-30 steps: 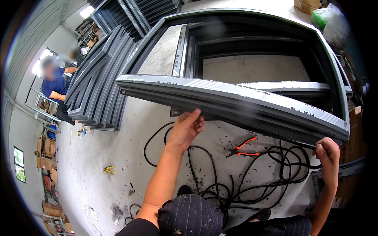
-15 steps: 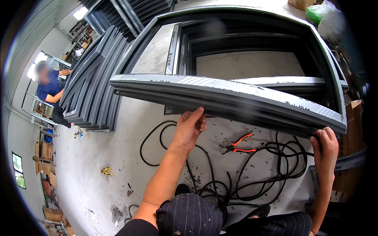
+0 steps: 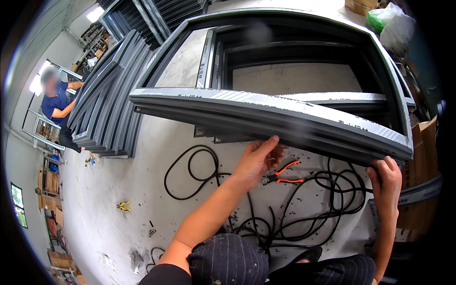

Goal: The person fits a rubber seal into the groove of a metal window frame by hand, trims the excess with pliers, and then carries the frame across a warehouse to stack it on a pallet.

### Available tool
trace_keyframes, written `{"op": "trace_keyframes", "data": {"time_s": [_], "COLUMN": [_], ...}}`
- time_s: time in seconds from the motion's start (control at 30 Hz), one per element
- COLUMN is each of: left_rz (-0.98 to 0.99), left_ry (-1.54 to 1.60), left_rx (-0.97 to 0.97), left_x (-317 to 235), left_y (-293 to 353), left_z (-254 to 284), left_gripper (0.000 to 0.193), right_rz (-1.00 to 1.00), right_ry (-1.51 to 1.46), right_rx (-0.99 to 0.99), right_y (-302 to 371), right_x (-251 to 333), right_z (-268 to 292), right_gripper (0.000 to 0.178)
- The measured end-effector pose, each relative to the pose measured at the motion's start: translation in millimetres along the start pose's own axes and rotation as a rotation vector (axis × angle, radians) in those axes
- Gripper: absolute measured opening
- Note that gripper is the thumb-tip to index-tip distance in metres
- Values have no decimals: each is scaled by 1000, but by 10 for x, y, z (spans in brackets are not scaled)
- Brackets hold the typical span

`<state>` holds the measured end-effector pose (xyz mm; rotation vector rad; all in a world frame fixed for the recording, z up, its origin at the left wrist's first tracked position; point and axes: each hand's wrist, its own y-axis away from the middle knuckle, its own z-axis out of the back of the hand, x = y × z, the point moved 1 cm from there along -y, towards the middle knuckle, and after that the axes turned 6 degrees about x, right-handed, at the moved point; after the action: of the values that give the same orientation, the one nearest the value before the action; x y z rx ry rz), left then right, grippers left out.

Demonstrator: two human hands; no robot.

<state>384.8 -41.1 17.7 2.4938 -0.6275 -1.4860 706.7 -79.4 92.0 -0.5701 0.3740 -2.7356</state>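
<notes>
A large dark grey metal window frame (image 3: 266,114) stands before me, its near edge sloping down to the right and covered with pale printed film. My left hand (image 3: 260,160) is closed at the lower edge near the middle, thumb pressed against it and fingers curled beneath. At the lower right corner, my right hand (image 3: 387,178) grips the edge with bent fingers. A black rubber strip (image 3: 351,209) lies in loose loops on the floor below. One stretch of it runs behind my right wrist, where I lose sight of it. Whether either hand also pinches the strip is hidden.
Orange-handled pliers (image 3: 285,178) and yellow-handled pliers (image 3: 123,206) lie on the floor among small black scraps. More grey frames (image 3: 107,104) lean stacked at the left, beside a co-worker (image 3: 57,102). Cardboard boxes (image 3: 422,147) stand at the right.
My left hand has slid to the right along the lower edge, closer to my right hand. The right hand stays at the corner; the whole view has shifted slightly.
</notes>
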Motion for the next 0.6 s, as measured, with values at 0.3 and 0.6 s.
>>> {"op": "trace_keyframes", "data": {"time_s": [0.3, 0.6], "left_rz": [-86, -1087], "left_ry": [37, -69], "left_rx": [-252, -114], "left_x": [-330, -1360], "left_y": [152, 1620], "left_z": [796, 518], "left_gripper": [29, 22], "right_rz": [-21, 77], "right_ry": [106, 317], "right_rx": [-171, -76], "right_y": [-101, -364], "right_x": [0, -650], "right_z": [109, 13], "right_gripper": [26, 38]}}
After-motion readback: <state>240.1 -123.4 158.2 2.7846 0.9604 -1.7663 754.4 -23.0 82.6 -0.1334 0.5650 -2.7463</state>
